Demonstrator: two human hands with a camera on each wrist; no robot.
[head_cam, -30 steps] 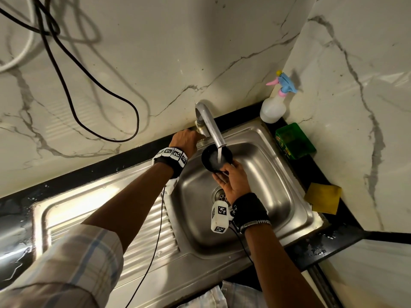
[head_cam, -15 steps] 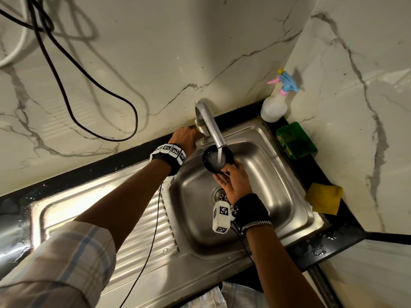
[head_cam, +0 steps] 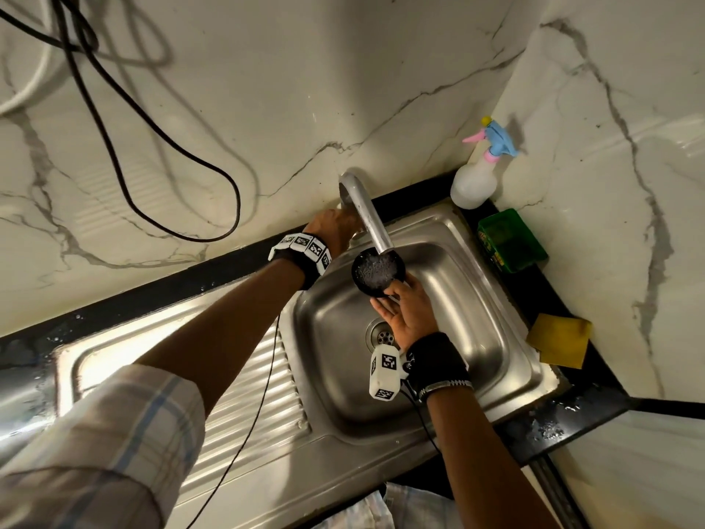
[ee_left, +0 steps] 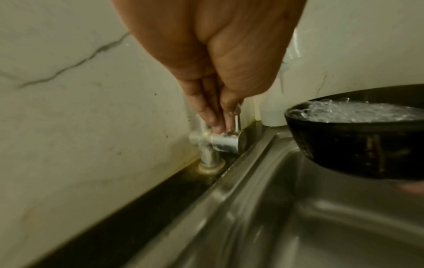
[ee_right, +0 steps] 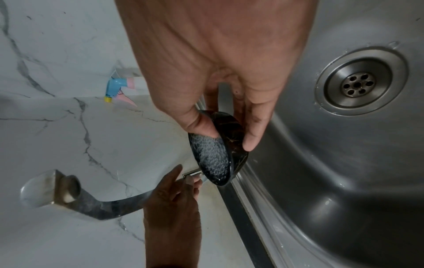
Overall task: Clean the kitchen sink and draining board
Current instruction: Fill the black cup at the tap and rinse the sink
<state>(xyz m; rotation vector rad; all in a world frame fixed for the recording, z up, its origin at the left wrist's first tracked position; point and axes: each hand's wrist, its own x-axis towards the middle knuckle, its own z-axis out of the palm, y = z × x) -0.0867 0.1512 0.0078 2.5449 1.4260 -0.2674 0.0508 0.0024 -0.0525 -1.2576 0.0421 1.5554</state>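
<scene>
A steel sink [head_cam: 465, 337] has a ribbed draining board [head_cam: 114, 349] on its left. My right hand [head_cam: 404, 311] grips a small black bowl [head_cam: 375, 274] under the tap spout [head_cam: 366, 211]. In the right wrist view the thumb [ee_right: 199, 125] is over the rim of the bowl [ee_right: 213, 159] and the fingers are beneath. The bowl [ee_left: 355, 145] is full of bubbling water. My left hand [ee_left: 223, 125] reaches down at the tap's base and pinches the thin tap lever [ee_left: 236, 121]. No stream shows at the spout mouth [ee_right: 69, 188].
A white spray bottle [head_cam: 477, 181], a green box [head_cam: 511, 240] and a yellow cloth [head_cam: 559, 339] sit on the black counter at the right. The drain [ee_right: 358, 85] is open. A black cable [head_cam: 152, 177] hangs on the marble wall. Water drops lie on the counter [head_cam: 553, 425].
The stream that fell from the spout into the bowl is no longer visible. The bowl now holds more bubbling water. Both hands stay in nearly the same place.
</scene>
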